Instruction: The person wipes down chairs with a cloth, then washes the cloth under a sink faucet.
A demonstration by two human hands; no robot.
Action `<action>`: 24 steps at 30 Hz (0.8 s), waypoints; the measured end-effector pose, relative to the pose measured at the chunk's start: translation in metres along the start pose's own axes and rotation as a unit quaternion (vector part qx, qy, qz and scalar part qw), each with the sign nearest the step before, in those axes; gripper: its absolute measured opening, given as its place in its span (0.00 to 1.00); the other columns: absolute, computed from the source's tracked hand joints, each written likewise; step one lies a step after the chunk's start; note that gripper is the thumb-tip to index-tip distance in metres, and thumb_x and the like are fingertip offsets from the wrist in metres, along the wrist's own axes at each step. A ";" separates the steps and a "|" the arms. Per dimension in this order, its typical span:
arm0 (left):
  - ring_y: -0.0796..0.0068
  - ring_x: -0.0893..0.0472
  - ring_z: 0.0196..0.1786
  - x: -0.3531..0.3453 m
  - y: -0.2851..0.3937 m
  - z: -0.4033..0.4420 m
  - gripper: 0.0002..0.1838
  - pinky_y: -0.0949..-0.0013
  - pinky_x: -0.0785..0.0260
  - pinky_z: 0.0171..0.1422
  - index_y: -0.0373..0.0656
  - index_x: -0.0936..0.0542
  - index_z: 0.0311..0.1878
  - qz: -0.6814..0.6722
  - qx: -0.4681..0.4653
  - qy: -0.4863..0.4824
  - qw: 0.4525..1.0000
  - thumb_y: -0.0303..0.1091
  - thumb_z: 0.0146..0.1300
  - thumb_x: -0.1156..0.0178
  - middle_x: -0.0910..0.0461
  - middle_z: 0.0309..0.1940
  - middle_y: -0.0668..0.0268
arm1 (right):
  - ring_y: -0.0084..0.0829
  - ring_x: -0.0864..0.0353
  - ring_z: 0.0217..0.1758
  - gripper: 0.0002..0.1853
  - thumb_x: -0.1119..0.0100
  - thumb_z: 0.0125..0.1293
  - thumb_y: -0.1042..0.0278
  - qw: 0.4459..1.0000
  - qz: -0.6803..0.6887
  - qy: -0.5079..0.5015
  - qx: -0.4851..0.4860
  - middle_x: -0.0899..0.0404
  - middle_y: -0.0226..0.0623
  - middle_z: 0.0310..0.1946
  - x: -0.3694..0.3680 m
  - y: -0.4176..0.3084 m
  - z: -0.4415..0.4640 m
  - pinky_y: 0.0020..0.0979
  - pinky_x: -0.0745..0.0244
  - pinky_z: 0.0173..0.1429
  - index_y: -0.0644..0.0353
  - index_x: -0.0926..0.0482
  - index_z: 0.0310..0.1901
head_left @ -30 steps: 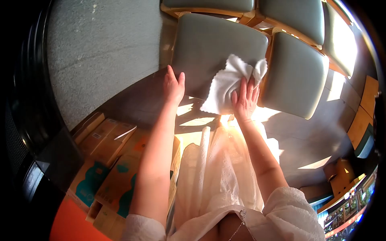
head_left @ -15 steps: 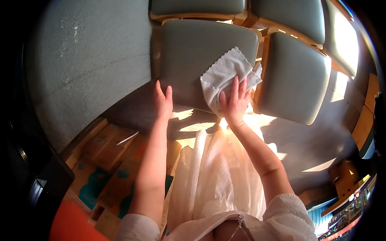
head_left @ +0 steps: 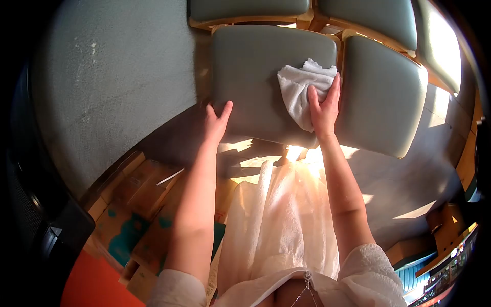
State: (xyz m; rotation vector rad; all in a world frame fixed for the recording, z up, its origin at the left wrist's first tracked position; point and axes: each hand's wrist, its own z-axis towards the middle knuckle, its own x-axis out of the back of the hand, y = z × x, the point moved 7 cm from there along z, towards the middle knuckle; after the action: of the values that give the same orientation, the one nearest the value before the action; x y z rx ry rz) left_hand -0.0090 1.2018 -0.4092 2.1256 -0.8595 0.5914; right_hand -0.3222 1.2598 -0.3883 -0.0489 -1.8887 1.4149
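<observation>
A grey padded chair seat lies in front of me. On its right part is a crumpled white cloth with a wavy edge. My right hand is closed on the cloth, pressing it at the seat's right edge, with the thumb on top and the fingers along the side. My left hand grips the seat's front left corner, its thumb on the top and its other fingers at the side, partly hidden.
A second grey chair stands close on the right, with more chairs behind. At left is a large grey textured surface. Cardboard boxes are stacked at lower left, beside something orange-red. Sunlit patches mark the floor.
My right hand has moved right and away from me to the seat's right edge, bunching the cloth along. My left hand has shifted slightly, its thumb now over the seat's corner.
</observation>
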 end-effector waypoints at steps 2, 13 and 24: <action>0.55 0.34 0.60 -0.003 -0.004 -0.002 0.44 0.63 0.43 0.62 0.31 0.42 0.60 -0.014 -0.009 0.004 1.000 0.62 0.53 0.46 0.34 0.56 0.47 | 0.46 0.43 0.64 0.37 0.43 0.57 0.57 1.000 0.015 -0.005 0.008 0.44 0.50 0.61 -0.001 0.001 0.003 0.36 0.43 0.63 0.62 0.49 0.64; 0.53 0.36 0.59 0.013 0.023 -0.007 0.40 0.62 0.43 0.61 0.29 0.42 0.58 -0.051 -0.048 0.073 0.995 0.56 0.56 0.45 0.38 0.56 0.45 | 0.44 0.39 0.61 0.34 0.43 0.58 0.60 0.999 -0.004 0.017 0.043 0.38 0.48 0.57 -0.012 -0.008 0.021 0.36 0.40 0.60 0.63 0.44 0.62; 0.55 0.51 0.69 -0.031 -0.061 -0.067 0.53 0.54 0.57 0.69 0.33 0.57 0.66 -0.332 0.357 0.059 0.871 0.69 0.52 0.54 0.53 0.66 0.49 | 0.53 0.48 0.65 0.29 0.55 0.60 0.49 0.937 -0.300 0.012 0.180 0.43 0.38 0.63 -0.085 -0.080 0.058 0.48 0.60 0.68 0.54 0.39 0.60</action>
State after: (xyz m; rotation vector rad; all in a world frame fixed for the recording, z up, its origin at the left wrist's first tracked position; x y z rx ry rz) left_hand 0.0062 1.2964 -0.4169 2.7815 0.2572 0.7131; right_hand -0.2640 1.1442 -0.3737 0.6340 -1.4156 1.2813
